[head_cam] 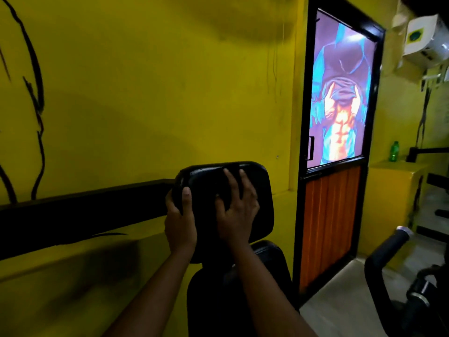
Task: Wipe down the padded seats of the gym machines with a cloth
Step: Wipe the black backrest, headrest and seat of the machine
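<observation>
Left grip: left hand [180,223] clasps the left edge of the back pad [218,190], thumb on the front face, fingers wrapped behind out of sight.
Right grip: right hand [237,207] lies on the pad's front face, fingers spread and slightly curled; whether it presses a cloth there I cannot tell, the area under the palm is too dark.
Pad look: black, glossy, rounded rectangle, upright, highlights along the top rim.
Pad position: centre of view, against the yellow wall [145,93]; both hands touch it, left at the rim, right near the middle.
Seat: second black pad [267,261] just below, partly hidden by the right forearm.
Surroundings: door [340,166] with a bright poster to the right; green bottle [394,151] on a ledge beyond.
</observation>
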`<state>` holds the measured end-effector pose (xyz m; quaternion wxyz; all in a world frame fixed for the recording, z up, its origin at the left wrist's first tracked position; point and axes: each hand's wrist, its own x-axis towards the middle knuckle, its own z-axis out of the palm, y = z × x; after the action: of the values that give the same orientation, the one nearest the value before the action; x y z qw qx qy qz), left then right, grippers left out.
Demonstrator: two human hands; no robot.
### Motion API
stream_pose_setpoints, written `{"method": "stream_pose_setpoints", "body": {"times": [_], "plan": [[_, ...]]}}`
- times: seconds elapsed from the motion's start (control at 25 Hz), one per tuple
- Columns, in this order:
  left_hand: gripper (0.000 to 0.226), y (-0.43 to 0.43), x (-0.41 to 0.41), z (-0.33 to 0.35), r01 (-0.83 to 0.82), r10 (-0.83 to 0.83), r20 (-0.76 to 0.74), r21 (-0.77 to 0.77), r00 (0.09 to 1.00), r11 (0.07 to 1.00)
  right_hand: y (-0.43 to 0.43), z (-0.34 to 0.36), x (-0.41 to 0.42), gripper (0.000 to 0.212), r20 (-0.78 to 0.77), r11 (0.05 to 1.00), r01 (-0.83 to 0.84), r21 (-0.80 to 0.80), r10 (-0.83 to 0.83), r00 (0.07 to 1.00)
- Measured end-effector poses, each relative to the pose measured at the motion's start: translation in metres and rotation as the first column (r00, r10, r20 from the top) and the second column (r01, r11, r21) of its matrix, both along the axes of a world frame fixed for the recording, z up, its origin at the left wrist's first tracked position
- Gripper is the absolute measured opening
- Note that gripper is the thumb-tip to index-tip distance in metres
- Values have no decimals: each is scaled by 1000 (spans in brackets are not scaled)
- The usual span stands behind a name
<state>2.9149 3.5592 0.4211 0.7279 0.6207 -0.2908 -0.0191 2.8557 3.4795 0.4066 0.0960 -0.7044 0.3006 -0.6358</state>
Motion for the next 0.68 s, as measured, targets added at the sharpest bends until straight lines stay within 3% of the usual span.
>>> {"method": "stream_pose_setpoints", "body": {"times": [0.12, 0.2, 0.28, 0.4, 0.48, 0.64, 0.68], "plan": [[88, -8, -2, -8, -170, 168, 116, 8, 979, 985, -52, 14, -26, 60, 56, 971, 65, 231, -80, 995], [95, -11, 0, -9, -227, 222, 118, 26, 968, 974, -56, 22, -31, 56, 61, 929, 98, 356, -128, 990], [97, -13, 1, -11, -257, 252, 130, 24, 959, 966, -28, 24, -18, 58, -9, 951, 113, 288, -115, 993], [75, -11, -3, -9, -253, 250, 125, 13, 960, 967, 24, 25, 9, 58, -194, 988, -105, -109, 82, 978], [64, -10, -2, -9, -256, 252, 114, 19, 961, 967, 22, 43, 11, 57, -329, 963, -174, -205, 100, 939], [73, -13, -2, -12, -328, 321, 158, 20, 934, 944, -13, 98, 0, 50, -448, 995, 51, 84, -8, 894], [74, -13, -2, -13, -333, 326, 163, 16, 931, 943, -9, 103, 3, 46, -484, 994, 54, 93, -2, 875]]}}
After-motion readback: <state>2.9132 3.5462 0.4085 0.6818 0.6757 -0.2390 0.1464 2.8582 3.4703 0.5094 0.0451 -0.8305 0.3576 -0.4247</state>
